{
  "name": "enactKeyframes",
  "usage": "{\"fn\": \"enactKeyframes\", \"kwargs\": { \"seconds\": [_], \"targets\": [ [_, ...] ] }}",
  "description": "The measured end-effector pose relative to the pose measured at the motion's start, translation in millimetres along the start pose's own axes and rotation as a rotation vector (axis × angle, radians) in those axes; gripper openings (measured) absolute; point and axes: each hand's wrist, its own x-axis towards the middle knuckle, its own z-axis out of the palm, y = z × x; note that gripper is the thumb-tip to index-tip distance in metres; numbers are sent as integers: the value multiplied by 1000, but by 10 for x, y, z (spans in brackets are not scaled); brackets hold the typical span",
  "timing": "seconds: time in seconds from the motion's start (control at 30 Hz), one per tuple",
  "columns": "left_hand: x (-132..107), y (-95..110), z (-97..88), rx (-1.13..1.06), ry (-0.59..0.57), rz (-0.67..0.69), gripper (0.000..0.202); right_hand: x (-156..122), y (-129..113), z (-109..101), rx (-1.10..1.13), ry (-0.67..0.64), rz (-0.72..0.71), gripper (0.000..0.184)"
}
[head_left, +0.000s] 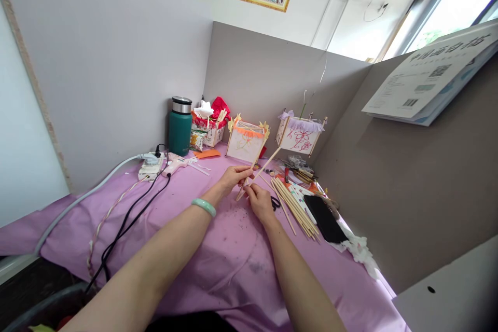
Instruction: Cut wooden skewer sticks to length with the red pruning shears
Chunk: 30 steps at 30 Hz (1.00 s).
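Note:
My left hand [235,177] and my right hand [260,202] are close together over the middle of the table, fingers closed on thin wooden sticks [268,161]. One stick slants up to the right past my hands. Another piece [240,194] points down between them. How the sticks meet is hidden by my fingers. Just beyond my hands stands a white paper lantern [244,147] with orange fringe and a wooden frame. To the right of my right hand lies a bundle of wooden sticks [295,208], with black scissors [275,203] partly hidden beside it.
A green bottle [180,127], a red-fringed lantern [213,132] and a purple-fringed lantern [301,135] stand at the back. A pink glue gun [175,164] and power strip [151,167] with cords lie left. A black phone [324,219] and crumpled tissue [360,251] lie right on the purple cloth [229,264].

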Motion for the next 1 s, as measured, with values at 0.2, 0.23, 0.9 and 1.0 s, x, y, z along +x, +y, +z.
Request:
{"fn": "enactKeyframes", "kwargs": {
  "seconds": [0.2, 0.23, 0.9, 1.0],
  "targets": [
    [20, -32, -28, -26, -39, -6, 37, 2, -9, 54, -82, -52, -26, 29],
    [21, -38, -32, -32, -47, -3, 37, 3, 0, 51, -77, -44, -19, 29],
    [-7, 34, -32, -72, -42, 8, 34, -1, 63, 81, -66, -74, -19, 30],
    [-13, 42, -28, -69, -59, 10, 34, -3, 54, 73, -43, -91, 0, 33]
  ]
}}
